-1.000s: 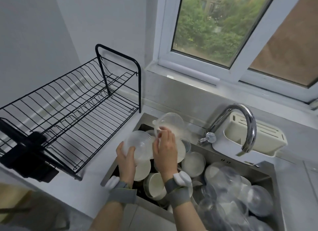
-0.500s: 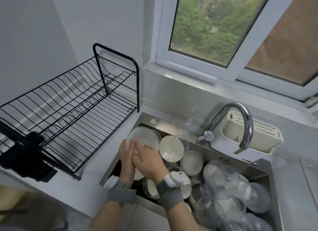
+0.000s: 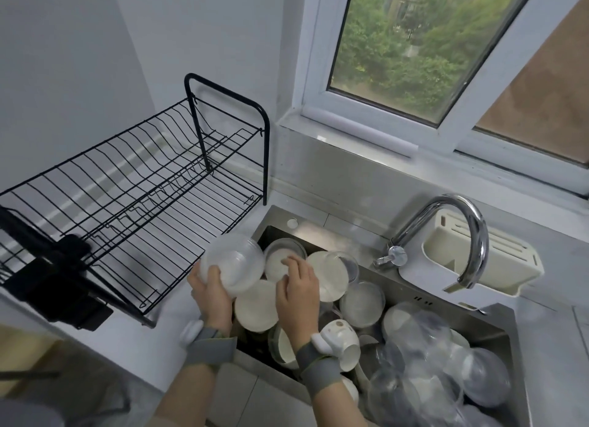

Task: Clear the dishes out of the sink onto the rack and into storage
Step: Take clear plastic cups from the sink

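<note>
Plainly, the clear bowl (image 3: 234, 269) was the piece in hand: the left hand (image 3: 210, 294) held it tilted above the sink's left rim, fingers curled round its lower edge, on the side nearest the rack (image 3: 134, 200), probably so it could travel there in one short swing. The grip on it was one-handed, which suited a light plastic piece, though a wet wall could slip.

The right hand (image 3: 298, 291) reached down into the sink (image 3: 334, 235), fingertips on a shallow dish (image 3: 280, 261) just beside the held bowl; whether they pinched its rim or only touched it could not be told. That reach looked like choosing the next piece while the first was still aloft.

Around them the basin was crowded: white bowls (image 3: 256, 305) lay stacked on edge, a mug (image 3: 339, 342) sat on its side near the right wrist, and clear containers (image 3: 446, 363) were heaped at the right end. The tap (image 3: 471, 232) arched over the far rim, with a cream caddy (image 3: 497, 261) behind it. The rack stood bare on the surface to the left, so the clearing seemed barely begun.
</note>
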Tool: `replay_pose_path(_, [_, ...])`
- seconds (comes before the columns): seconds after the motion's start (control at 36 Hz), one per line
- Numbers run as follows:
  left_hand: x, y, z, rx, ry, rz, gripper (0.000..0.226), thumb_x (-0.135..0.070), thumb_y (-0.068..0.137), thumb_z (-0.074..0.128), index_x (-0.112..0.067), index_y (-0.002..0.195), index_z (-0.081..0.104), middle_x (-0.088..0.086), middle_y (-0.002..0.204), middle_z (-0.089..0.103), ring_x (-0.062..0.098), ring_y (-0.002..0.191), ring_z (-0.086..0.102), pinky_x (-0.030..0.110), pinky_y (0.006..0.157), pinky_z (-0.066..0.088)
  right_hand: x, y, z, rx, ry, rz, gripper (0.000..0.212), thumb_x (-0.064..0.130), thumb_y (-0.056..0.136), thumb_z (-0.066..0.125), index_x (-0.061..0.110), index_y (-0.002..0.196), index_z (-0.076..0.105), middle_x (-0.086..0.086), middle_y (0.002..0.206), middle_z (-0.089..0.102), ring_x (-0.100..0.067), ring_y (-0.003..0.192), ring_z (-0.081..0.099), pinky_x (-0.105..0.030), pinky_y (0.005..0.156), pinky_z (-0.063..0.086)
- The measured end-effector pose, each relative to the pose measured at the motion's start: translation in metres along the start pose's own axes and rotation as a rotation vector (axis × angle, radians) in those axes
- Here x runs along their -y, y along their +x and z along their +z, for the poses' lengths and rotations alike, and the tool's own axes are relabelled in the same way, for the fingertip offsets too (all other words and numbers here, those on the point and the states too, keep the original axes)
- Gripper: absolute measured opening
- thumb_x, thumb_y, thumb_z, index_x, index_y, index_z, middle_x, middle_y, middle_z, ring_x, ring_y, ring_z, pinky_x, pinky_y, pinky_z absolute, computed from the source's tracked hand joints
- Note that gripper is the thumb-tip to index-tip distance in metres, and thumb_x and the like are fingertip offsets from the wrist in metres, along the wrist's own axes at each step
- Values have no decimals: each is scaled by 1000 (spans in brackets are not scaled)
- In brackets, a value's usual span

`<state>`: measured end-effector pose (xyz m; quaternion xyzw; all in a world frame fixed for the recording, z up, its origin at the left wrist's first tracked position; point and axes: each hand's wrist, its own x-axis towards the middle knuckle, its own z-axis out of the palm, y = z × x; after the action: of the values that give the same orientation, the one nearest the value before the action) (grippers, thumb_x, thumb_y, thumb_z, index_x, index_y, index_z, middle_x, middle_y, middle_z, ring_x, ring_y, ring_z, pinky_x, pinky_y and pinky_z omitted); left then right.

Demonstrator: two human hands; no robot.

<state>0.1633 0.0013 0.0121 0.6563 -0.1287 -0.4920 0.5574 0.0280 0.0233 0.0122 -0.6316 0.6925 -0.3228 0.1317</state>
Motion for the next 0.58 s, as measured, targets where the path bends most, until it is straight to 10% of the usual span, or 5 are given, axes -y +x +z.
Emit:
replay_pose_path(0.25, [-6, 8, -8, -31, -38, -26, 65, -39, 70, 50, -26, 133, 40, 10, 125, 52, 33, 115, 53, 60, 98, 45, -33, -11, 25, 579, -313, 191, 71, 19, 88, 49, 19, 151, 16, -1, 155, 22, -19, 145, 16, -35, 114, 26])
replay_pose_path(0.58, [2, 6, -4, 97, -12, -75, 62, -39, 72, 52, -32, 131, 37, 6, 118, 55, 28, 108, 56, 55, 88, 53, -39, -23, 30, 199, -390, 280, 63, -7, 65, 71, 16, 122, 63, -17, 123, 60, -37, 113, 57, -43, 83, 51])
